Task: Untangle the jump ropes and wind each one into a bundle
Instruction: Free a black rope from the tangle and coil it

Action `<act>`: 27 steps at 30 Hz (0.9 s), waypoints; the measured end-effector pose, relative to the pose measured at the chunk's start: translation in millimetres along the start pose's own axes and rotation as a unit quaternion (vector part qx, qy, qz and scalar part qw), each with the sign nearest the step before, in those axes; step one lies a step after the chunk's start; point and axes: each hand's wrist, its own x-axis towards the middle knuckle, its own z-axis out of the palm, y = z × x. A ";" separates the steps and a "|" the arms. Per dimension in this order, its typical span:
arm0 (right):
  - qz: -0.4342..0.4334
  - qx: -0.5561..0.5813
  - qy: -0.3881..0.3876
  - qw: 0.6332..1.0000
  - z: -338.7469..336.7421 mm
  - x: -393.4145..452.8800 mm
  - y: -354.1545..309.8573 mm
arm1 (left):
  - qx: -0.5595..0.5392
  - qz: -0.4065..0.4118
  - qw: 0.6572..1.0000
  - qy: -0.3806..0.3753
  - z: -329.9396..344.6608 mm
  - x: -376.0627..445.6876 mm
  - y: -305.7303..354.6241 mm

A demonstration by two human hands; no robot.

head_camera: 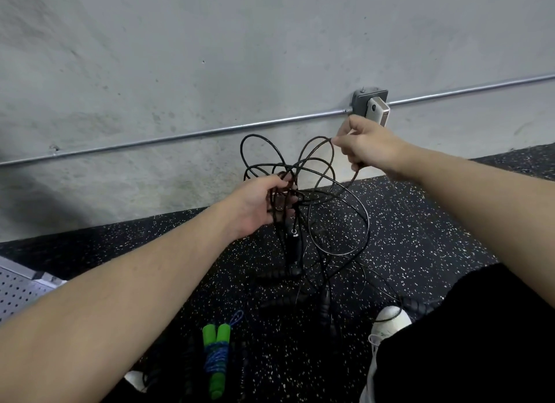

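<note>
Both hands' fingers (341, 142) pinch black rope (339, 213) loops

The thin rope (339, 219) looped above the floor (420, 222) is black. That floor is black too, speckled all over with white flecks. On it lies a bundled rope (216, 360) with bright green handles and blue cord wound round them. Behind the floor, the wall (180, 57) is mottled grey.
</note>
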 end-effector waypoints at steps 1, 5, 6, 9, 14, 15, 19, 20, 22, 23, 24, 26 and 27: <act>0.001 -0.024 -0.007 1.000 0.1 -0.9 1.7 | 0.003 -0.001 1.000 -0.002 -0.1 -0.6 0.4; -0.038 -0.107 -0.031 0.993 -2.5 -4.7 5.0 | 0.032 0.001 0.999 -0.014 -1.6 -1.8 0.6; -0.071 -0.123 -0.021 0.990 -2.8 -5.2 3.2 | 0.035 0.003 0.999 -0.018 -1.6 -1.9 0.6; -0.189 -0.163 0.042 0.967 -0.4 -8.8 -13.1 | 0.031 0.005 0.999 -0.027 -0.3 -3.3 0.5; -0.126 -0.267 -0.118 0.948 17.6 -22.5 -35.9 | 0.006 -0.008 0.999 -0.038 3.1 -5.7 3.1; -0.114 -0.295 -0.124 0.941 21.1 -21.6 -34.7 | 0.003 -0.011 0.999 -0.040 3.2 -5.9 3.3; -0.130 -0.299 -0.050 0.944 23.2 -15.8 -31.4 | 0.022 -0.010 0.999 -0.024 3.4 -9.4 2.7; -0.130 -0.306 -0.048 0.942 22.8 -14.3 -31.4 | 0.023 -0.009 1.000 -0.018 4.0 -10.7 2.4; -0.128 -0.345 -0.054 0.928 23.8 -13.1 -30.8 | 0.014 -0.005 1.000 -0.007 5.8 -12.4 2.0; -0.128 -0.363 -0.054 0.922 24.8 -12.6 -30.0 | 0.006 -0.005 1.000 -0.004 7.1 -12.9 1.5; -0.131 -0.374 -0.054 0.917 26.0 -12.5 -29.6 | -0.001 -0.005 1.000 -0.002 8.1 -13.3 1.3; -0.146 -0.390 -0.049 0.908 28.8 -11.4 -30.2 | -0.009 -0.006 1.000 0.001 9.4 -13.6 1.2; -0.154 -0.391 -0.042 0.906 30.3 -10.7 -31.2 | -0.010 -0.009 1.000 0.001 9.6 -13.5 1.2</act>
